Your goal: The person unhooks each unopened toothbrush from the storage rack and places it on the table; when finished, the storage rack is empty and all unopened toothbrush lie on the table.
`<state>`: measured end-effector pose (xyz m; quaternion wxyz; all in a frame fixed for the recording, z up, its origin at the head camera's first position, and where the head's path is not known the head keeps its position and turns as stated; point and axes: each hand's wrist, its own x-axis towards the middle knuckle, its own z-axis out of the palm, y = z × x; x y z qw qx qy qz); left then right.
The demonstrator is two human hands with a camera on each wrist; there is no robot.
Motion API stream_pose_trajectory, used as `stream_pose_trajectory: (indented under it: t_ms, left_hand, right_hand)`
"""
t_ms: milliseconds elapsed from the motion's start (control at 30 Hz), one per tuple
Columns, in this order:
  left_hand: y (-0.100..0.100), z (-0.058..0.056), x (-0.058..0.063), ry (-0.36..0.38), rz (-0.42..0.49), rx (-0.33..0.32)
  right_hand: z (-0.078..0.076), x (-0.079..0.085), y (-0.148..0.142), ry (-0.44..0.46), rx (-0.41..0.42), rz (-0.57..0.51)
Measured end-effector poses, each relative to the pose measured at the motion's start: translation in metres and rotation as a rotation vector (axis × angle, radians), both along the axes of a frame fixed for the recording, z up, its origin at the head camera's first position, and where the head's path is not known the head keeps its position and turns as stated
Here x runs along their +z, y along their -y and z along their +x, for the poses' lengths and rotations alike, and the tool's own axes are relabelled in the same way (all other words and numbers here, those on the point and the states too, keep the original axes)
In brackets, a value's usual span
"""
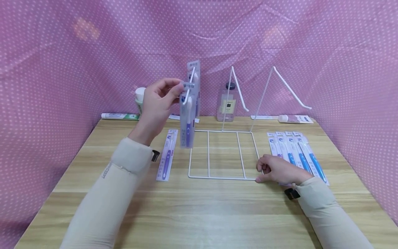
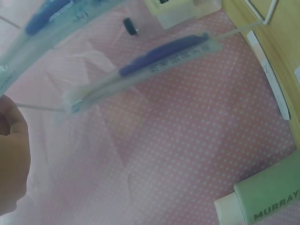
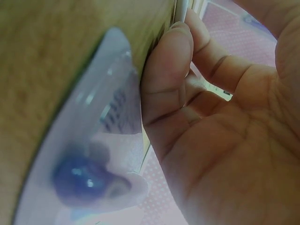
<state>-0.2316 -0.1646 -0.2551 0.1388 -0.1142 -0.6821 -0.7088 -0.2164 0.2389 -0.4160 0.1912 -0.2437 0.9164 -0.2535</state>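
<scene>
My left hand (image 1: 160, 103) pinches the top of a packaged purple toothbrush (image 1: 188, 124) at the front end of the left hook of a white wire display rack (image 1: 220, 178). Behind it on that hook hangs another packaged toothbrush (image 2: 140, 68), fully seen in the left wrist view. At the rack's front right corner, my right hand (image 1: 278, 169) grips the base wire between thumb and fingers. The rack's middle hook (image 1: 239, 86) and right hook (image 1: 292, 90) carry nothing. In the right wrist view, a toothbrush pack (image 3: 93, 140) lies beside the right hand.
One purple toothbrush pack (image 1: 167, 155) lies left of the rack; several packs, some blue (image 1: 316, 166), lie at right. Along the back are a green bottle (image 2: 272, 190), a clear bottle (image 1: 227, 103), and toothpaste tubes (image 1: 119, 116) (image 1: 296, 119). A pink dotted curtain (image 1: 124, 52) surrounds the table.
</scene>
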Motion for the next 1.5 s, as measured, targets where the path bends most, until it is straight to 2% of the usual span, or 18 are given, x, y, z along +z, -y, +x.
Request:
stream_pose_trajectory:
  t_ms: [200, 400, 600, 767, 833, 933, 1100, 1267, 1400, 1500]
  left_hand:
    - [0.005, 0.025, 0.001, -0.042, -0.048, -0.046]
    - [0.006, 0.043, 0.006, -0.077, -0.067, -0.060]
    - [0.005, 0.054, 0.016, -0.069, -0.048, -0.089]
    - [0.014, 0.054, 0.025, -0.049, 0.040, -0.083]
    - [0.022, 0.050, 0.026, -0.017, 0.090, -0.076]
    - [0.037, 0.038, 0.025, 0.055, 0.112, -0.032]
    - [0.061, 0.013, 0.010, 0.195, 0.141, 0.033]
    - [0.082, -0.012, -0.015, 0.331, 0.119, 0.085]
    - [0.098, -0.033, -0.042, 0.434, 0.034, 0.139]
    - [0.108, -0.048, -0.065, 0.502, -0.064, 0.177]
  right_hand:
    - [0.001, 0.000, -0.002, -0.017, 0.006, 0.006]
    - [0.000, 0.001, -0.002, -0.015, 0.001, 0.015]
    - [0.000, 0.000, -0.002, -0.015, 0.004, 0.005]
    - [0.001, -0.001, -0.002, -0.020, 0.009, -0.004]
    - [0.000, -0.001, -0.002, -0.026, 0.013, -0.003]
    - [-0.001, -0.001, -0.003, -0.032, 0.010, 0.004]
    - [0.000, -0.001, -0.004, -0.032, 0.008, 0.000]
    - [0.001, -0.003, -0.004, -0.021, 0.004, -0.007]
    - [0.000, -0.004, -0.003, -0.026, 0.003, 0.008]
    - [-0.001, -0.004, -0.003, -0.038, 0.013, 0.014]
